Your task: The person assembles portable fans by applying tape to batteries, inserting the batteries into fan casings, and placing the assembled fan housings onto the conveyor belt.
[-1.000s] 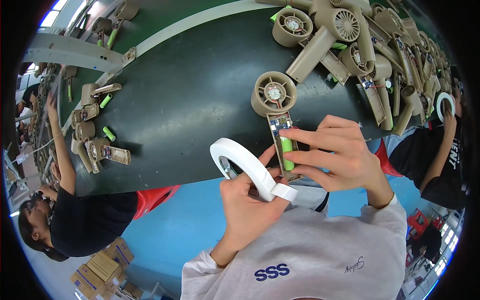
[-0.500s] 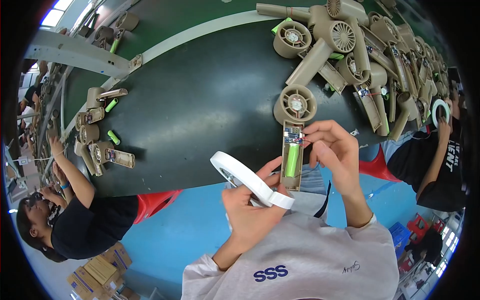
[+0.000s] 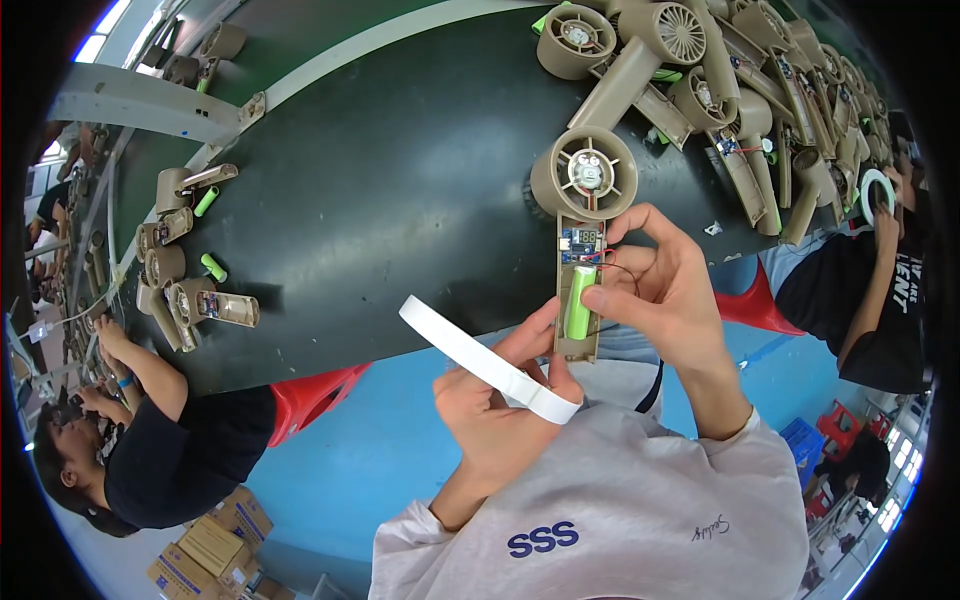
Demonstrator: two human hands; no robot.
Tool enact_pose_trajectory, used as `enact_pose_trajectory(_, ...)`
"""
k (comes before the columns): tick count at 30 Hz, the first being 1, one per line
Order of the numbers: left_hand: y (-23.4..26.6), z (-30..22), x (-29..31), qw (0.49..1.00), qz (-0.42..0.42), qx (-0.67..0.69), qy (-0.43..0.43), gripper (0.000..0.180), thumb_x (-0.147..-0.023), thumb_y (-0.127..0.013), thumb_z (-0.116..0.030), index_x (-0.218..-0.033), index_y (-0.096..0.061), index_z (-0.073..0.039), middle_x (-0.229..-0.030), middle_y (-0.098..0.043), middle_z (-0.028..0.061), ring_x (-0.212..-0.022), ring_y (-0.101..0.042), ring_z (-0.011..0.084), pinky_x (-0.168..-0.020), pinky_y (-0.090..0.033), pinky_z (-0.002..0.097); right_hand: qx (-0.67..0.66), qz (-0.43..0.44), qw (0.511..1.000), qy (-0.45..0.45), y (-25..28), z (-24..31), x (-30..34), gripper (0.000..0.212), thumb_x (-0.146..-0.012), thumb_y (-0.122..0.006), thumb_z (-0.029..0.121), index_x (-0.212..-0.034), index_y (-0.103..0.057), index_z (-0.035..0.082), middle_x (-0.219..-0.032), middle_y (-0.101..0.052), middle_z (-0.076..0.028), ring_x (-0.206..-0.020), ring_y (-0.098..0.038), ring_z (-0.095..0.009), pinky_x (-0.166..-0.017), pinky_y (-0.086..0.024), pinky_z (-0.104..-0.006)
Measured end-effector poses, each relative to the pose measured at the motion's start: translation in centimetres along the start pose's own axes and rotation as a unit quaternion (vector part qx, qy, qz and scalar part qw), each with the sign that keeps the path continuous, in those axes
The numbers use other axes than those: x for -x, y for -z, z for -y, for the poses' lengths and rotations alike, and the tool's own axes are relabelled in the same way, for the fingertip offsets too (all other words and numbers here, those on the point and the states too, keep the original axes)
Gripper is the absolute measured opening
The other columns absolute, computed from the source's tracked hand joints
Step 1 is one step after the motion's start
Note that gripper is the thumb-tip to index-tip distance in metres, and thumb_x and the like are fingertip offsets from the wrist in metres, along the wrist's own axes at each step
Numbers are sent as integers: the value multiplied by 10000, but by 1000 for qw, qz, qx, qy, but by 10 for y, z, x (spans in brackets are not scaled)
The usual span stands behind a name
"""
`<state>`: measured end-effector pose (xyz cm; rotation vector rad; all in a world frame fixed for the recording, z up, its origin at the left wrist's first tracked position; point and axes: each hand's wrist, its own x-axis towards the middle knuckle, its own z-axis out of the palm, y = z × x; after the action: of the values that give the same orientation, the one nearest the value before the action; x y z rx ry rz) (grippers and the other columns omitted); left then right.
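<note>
My table (image 3: 380,200) is long and dark, and its top is a bit shiny. A pale strip (image 3: 360,50) runs along the far side, with a green top (image 3: 300,25) past it. On my right there's a big heap of tan fans (image 3: 749,115), lying all over each other. Some have open handles, and I can see wires. On my left sits a smaller bunch of fans (image 3: 187,302), with two green batteries (image 3: 213,266) just beside it. A tiny scrap (image 3: 712,229) lies near my edge, below the big heap.
</note>
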<state>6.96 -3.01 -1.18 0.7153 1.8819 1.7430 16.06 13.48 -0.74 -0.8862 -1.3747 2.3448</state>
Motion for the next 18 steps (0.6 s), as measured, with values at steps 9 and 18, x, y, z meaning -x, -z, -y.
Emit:
enact_pose_trajectory(9, 7, -6, -8, 997, 5, -45, -59, 498, -721, -745, 80, -1216, -730, 28, -826, -771, 82, -570, -611, 82, -530, -464, 212, 37, 16, 996, 79, -13, 19, -5, 522, -841, -766, -88, -1215, -425, 35, -1006, -747, -152, -915, -713, -141, -839, -572, -287)
enact_pose_trajectory(18, 64, -40, -37, 932, -69, -325, -146, 207, -839, -812, -152, -817, -649, -27, -600, -645, 26, -526, -609, 226, -833, -482, 352, 341, -98, 925, 132, -81, 106, -252, 705, -832, -809, 174, -1378, -404, -16, -911, -694, -106, -820, -667, -198, -774, -543, -335)
